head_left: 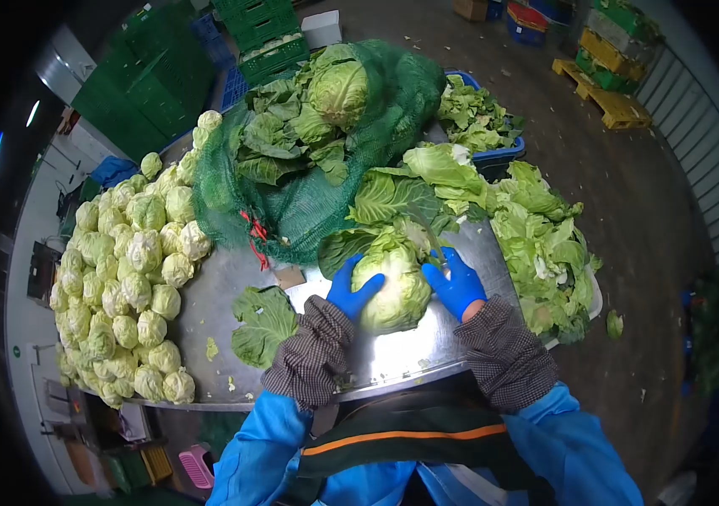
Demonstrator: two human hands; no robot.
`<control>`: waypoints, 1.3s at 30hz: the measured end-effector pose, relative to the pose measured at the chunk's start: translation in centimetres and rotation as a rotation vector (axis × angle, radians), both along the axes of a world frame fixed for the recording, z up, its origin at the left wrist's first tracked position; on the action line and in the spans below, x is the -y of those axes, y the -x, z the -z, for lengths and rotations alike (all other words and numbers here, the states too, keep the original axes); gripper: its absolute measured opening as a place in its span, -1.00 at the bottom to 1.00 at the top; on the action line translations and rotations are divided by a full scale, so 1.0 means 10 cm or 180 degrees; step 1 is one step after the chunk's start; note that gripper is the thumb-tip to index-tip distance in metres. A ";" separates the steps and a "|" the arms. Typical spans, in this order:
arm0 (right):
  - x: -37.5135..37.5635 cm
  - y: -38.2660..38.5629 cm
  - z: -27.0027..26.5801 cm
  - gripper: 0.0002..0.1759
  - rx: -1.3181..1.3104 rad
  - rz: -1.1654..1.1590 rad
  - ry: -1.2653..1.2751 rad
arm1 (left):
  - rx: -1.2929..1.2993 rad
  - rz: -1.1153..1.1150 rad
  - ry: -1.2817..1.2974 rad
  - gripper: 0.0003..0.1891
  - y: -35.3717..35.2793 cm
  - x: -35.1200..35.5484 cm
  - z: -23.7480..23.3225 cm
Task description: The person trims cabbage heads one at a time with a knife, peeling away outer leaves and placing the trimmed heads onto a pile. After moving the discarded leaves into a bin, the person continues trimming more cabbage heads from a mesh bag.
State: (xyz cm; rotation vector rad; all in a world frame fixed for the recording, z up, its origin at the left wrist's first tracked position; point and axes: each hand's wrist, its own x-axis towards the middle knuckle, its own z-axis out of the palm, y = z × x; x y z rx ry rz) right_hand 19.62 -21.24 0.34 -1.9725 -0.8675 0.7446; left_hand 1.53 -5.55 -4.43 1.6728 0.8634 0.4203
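Note:
A pale green cabbage (pixel 393 291) with loose outer leaves lies on the metal table (pixel 225 270) between my two blue-gloved hands. My left hand (pixel 354 288) presses against its left side, thumb across the front. At its upper right, my right hand (pixel 456 282) has its fingers by the outer leaves and a knife-like dark thing too small to make out. Just behind, large loose leaves (pixel 393 198) spread over the table. A green mesh sack (pixel 309 219) stands open further back, with an untrimmed cabbage (pixel 338 88) at its mouth.
Many trimmed cabbages (pixel 136 278) are piled at the left. A single leaf (pixel 262 325) lies near the front edge. Discarded leaves fill a container (pixel 545 253) at the right and a blue crate (pixel 499 154) behind. Green crates (pixel 258 25) are stacked at the back.

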 end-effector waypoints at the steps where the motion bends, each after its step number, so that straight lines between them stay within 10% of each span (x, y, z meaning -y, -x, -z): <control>1: 0.01 -0.03 0.03 -0.33 0.0221 -0.0023 0.0105 | 0.0169 0.0005 0.0018 -0.15 0.03 0.01 0.05; 8: -0.17 0.00 -0.28 -0.31 0.1181 -0.0450 0.0760 | 0.0164 0.0084 -0.0784 -0.17 0.16 0.23 -0.01; 12: 0.01 -0.67 0.62 -0.43 0.0874 0.0437 0.0844 | 0.1183 -0.0271 0.0947 -0.25 0.33 0.31 0.03; 17: -0.01 0.05 -0.02 -0.20 0.0237 0.0079 0.0687 | 0.1061 -0.1038 0.0991 -0.28 0.31 0.63 -0.05; 21: -0.02 0.20 -0.18 -0.21 0.0463 -0.0802 0.0571 | 0.0046 -0.0136 -0.2135 -0.25 0.24 0.39 -0.59; 25: 0.23 0.01 0.13 -0.38 -0.0317 -0.0783 0.0058 | 0.0446 0.0962 -0.0977 -0.29 0.12 0.11 -0.25; 28: 0.32 -0.15 0.37 -0.55 0.0297 0.0143 0.0594 | 0.0567 0.0291 0.0062 -0.36 0.07 0.16 -0.19; 32: 0.37 0.07 0.21 -0.26 -0.0250 0.0018 0.0500 | 0.1059 -0.1288 0.0794 -0.32 0.01 0.50 0.00; 37: 0.30 0.05 0.15 -0.07 -0.0145 -0.0555 0.0206 | -0.0680 0.0599 -0.2129 0.05 0.10 0.52 -0.63; 39: 0.20 0.00 0.09 -0.16 0.0111 -0.0699 0.0091 | -0.0221 0.0930 -0.1499 0.08 -0.03 0.31 -0.41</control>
